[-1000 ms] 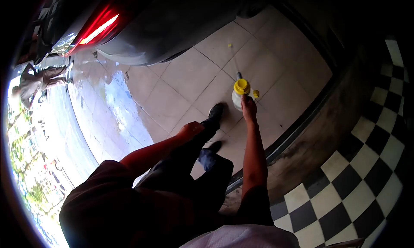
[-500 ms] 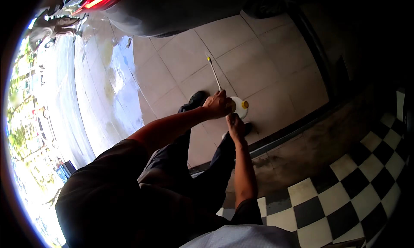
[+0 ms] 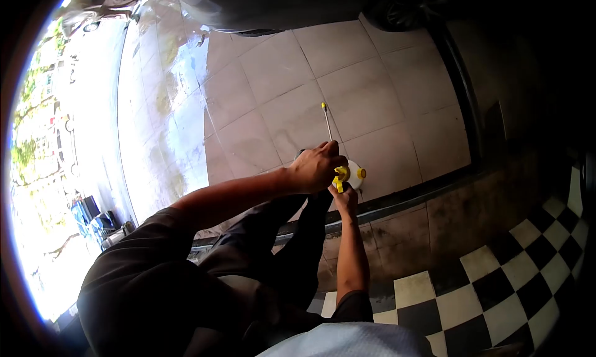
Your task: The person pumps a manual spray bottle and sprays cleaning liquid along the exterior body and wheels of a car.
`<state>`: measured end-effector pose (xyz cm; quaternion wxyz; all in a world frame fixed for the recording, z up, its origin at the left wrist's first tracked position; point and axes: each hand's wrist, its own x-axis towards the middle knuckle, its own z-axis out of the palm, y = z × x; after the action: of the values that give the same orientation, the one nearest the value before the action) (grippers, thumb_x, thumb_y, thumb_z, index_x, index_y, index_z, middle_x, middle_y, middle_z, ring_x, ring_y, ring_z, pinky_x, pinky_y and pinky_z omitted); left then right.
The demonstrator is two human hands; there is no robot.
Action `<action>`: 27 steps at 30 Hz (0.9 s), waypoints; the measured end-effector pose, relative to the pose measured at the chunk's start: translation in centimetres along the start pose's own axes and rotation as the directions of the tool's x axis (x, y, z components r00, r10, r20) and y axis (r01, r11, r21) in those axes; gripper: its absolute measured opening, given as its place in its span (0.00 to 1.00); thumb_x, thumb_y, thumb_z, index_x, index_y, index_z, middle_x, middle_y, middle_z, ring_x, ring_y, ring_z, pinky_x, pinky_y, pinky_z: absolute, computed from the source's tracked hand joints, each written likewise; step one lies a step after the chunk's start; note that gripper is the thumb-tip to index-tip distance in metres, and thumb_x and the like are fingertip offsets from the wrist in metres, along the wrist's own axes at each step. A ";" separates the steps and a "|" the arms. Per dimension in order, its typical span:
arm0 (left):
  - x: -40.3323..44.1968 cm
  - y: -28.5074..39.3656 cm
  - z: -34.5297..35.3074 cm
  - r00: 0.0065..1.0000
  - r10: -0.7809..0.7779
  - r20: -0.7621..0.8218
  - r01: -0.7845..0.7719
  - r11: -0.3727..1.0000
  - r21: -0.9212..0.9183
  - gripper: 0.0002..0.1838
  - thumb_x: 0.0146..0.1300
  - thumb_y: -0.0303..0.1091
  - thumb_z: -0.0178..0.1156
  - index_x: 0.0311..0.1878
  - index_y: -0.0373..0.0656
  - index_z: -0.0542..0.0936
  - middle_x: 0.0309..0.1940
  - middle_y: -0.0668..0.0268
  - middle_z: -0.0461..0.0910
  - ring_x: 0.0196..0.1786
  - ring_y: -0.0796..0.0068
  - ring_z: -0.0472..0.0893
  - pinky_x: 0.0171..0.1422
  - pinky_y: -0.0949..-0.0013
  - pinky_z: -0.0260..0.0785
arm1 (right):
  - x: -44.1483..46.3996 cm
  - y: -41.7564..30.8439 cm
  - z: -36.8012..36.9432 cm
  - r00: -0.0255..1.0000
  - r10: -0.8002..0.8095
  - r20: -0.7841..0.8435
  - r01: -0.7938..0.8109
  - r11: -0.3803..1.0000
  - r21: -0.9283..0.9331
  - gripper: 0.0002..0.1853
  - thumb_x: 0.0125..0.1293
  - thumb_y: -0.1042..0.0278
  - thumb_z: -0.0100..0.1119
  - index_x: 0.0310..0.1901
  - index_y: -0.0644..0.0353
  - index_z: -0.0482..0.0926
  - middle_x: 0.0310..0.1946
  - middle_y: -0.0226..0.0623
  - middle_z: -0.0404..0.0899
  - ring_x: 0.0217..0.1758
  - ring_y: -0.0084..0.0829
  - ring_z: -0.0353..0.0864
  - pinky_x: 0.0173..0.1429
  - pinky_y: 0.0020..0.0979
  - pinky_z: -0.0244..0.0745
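My left hand [image 3: 318,169] is closed around the near end of a thin sprayer wand [image 3: 328,126], which points away from me over the floor and has a yellow nozzle at its tip. My right hand [image 3: 344,199] is closed just below, against the yellow handle [image 3: 339,179] of the sprayer; part of its grip is hidden. Beyond the hands shows the sprayer's white tank [image 3: 354,168], with a yellow cap [image 3: 362,173] on its right side. The left hand covers some of the sprayer.
A dark car [image 3: 279,6] stands ahead, its wheel [image 3: 410,9] at upper right. Beige floor tiles [image 3: 347,71] look wet at left. A dark raised edge [image 3: 397,198] crosses near my legs. Checkered tiles [image 3: 484,295] lie at right, and dark-and-blue items [image 3: 99,220] at far left.
The hands and sprayer sit slightly lower and further right in view. More of the yellow handle shows between my hands. The car's red light has nearly left the view.
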<state>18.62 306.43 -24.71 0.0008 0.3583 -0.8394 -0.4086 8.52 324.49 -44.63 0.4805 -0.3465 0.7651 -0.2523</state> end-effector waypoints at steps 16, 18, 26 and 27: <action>-1.7 -11.4 6.6 0.912 -0.182 -0.369 0.169 0.983 -0.069 0.23 0.58 0.39 0.56 0.56 0.42 0.69 0.50 0.52 0.68 0.53 0.51 0.70 0.55 0.55 0.66 | 2.9 -3.7 3.8 0.974 -0.137 0.181 0.147 0.988 -0.043 0.33 0.58 0.31 0.51 0.29 0.62 0.77 0.24 0.51 0.79 0.33 0.55 0.78 0.36 0.47 0.72; -6.1 -14.3 8.5 0.826 -0.374 -0.421 0.350 0.927 -0.135 0.24 0.58 0.42 0.59 0.56 0.41 0.69 0.51 0.50 0.68 0.53 0.48 0.69 0.58 0.54 0.62 | 6.7 -0.8 5.0 0.978 -0.040 0.203 0.031 0.998 0.049 0.32 0.62 0.32 0.47 0.28 0.61 0.77 0.21 0.46 0.78 0.29 0.50 0.79 0.35 0.44 0.71; -21.1 -17.9 19.5 0.636 -0.771 -0.033 0.757 0.614 0.224 0.26 0.53 0.50 0.60 0.52 0.46 0.74 0.55 0.55 0.68 0.60 0.52 0.64 0.62 0.49 0.56 | 24.6 2.1 5.7 0.997 -0.076 0.017 0.063 0.914 0.402 0.25 0.69 0.44 0.46 0.27 0.60 0.70 0.15 0.30 0.67 0.18 0.25 0.68 0.25 0.30 0.65; -21.2 -17.5 19.8 0.693 -0.721 -0.001 0.697 0.670 0.256 0.24 0.53 0.48 0.60 0.51 0.46 0.75 0.55 0.55 0.68 0.59 0.52 0.65 0.62 0.49 0.56 | 26.5 2.5 6.0 0.995 -0.098 -0.012 0.095 0.926 0.365 0.25 0.69 0.43 0.46 0.29 0.61 0.71 0.17 0.33 0.70 0.20 0.30 0.71 0.28 0.33 0.67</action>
<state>39.07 325.62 -43.69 -0.2426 0.6327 -0.6753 -0.2914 5.38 305.27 -63.76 0.5259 -0.2894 0.6854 -0.4121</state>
